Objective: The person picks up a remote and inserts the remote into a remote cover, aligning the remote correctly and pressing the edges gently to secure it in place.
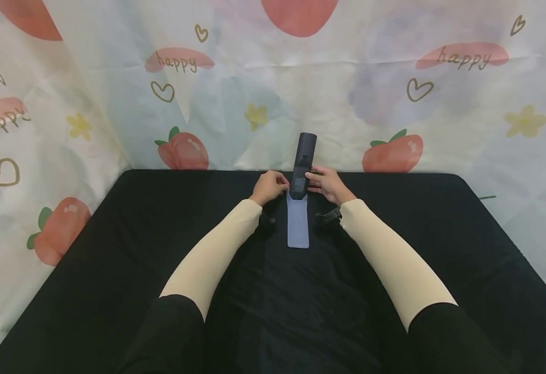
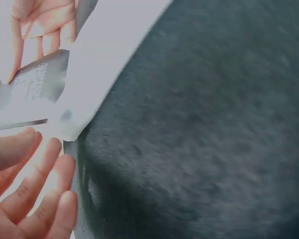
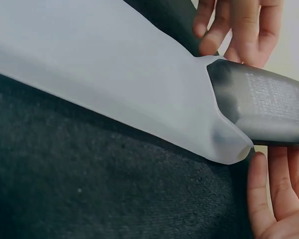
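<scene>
A dark remote control (image 1: 300, 169) shows its back, with pale label print. Its lower end sits inside the mouth of a pale translucent sleeve (image 1: 298, 223). The sleeve's long part lies on the black cloth toward me. My right hand (image 1: 327, 184) holds the remote control from the right, one digit on its face and the others behind it. On the other side, my left hand (image 1: 269, 187) is beside the sleeve's mouth, fingers loosely bent; in the left wrist view, nothing shows between them. A pale flared lip of the sleeve (image 3: 231, 149) spreads at the remote control's end.
Black cloth (image 1: 371, 291) covers the table. Beyond its far edge hangs a pale printed curtain (image 1: 301, 93) with fruit, hearts and lettering; the remote control's upper end appears in front of it. A dark strap (image 1: 329, 215) shows at my right wrist.
</scene>
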Demonstrator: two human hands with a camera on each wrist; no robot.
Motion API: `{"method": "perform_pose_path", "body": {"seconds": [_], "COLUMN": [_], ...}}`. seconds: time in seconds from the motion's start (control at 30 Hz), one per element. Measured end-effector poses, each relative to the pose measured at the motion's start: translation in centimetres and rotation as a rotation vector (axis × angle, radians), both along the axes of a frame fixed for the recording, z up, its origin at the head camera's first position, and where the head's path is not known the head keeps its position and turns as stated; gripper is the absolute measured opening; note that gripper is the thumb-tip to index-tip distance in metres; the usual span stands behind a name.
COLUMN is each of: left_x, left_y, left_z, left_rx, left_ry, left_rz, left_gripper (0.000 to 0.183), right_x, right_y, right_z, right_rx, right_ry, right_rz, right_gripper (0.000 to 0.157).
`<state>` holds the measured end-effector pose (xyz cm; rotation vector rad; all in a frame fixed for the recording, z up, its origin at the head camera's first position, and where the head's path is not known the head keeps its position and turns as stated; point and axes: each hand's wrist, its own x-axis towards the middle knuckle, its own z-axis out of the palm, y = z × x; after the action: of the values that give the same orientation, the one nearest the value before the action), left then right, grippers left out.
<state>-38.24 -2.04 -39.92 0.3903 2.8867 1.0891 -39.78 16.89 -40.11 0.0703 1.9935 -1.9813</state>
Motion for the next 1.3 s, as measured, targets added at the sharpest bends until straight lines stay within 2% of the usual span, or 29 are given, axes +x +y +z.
{"method": "perform_pose_path", "body": {"seconds": [0.1,0.3,0.5,0.67,0.83,1.07,1.2,1.3], "left_x": [-0.3,-0.8,-1.6,-2.2,-2.1,-1.6,-1.4,-1.8], "left_y": [0.1,0.5,1.4,1.7,1.7,1.9,2.1,2.2], "left_z": [-0.1,0.0,-0.2,-0.4,-0.4,-0.7,-0.7,-0.9], "left_rx": [0.007,-0.075,-0.138,-0.197,-0.203,-0.226,-0.211,-0.181], "left_ry": [-0.060,-0.116,-0.159,-0.153,-0.134,-0.079,-0.080,-0.098], "left_rz": [0.008,-0.004,-0.008,0.003,0.011,0.029,0.058,0.049], "left_gripper": [0.019,0.026,0.027,0.024,0.020,0.018,0.016,0.017], "right_x": [0.0,0.1,0.2,0.3,0.3,0.3,0.4,0.6], "right_y": [0.0,0.0,0.1,-0.1,-0.5,-0.1,0.1,0.3], "right_z": [-0.1,-0.6,-0.8,-0.6,-0.4,-0.4,-0.5,-0.5], "right_rx": [-0.027,-0.053,-0.031,0.055,0.158,0.199,0.207,0.205], "right_ry": [-0.018,-0.060,-0.023,0.028,0.083,0.074,0.069,0.053], "right_rz": [-0.002,-0.024,0.020,0.063,0.079,0.078,0.093,0.100], "right_gripper": [0.055,0.054,0.054,0.051,0.048,0.047,0.046,0.045]}}
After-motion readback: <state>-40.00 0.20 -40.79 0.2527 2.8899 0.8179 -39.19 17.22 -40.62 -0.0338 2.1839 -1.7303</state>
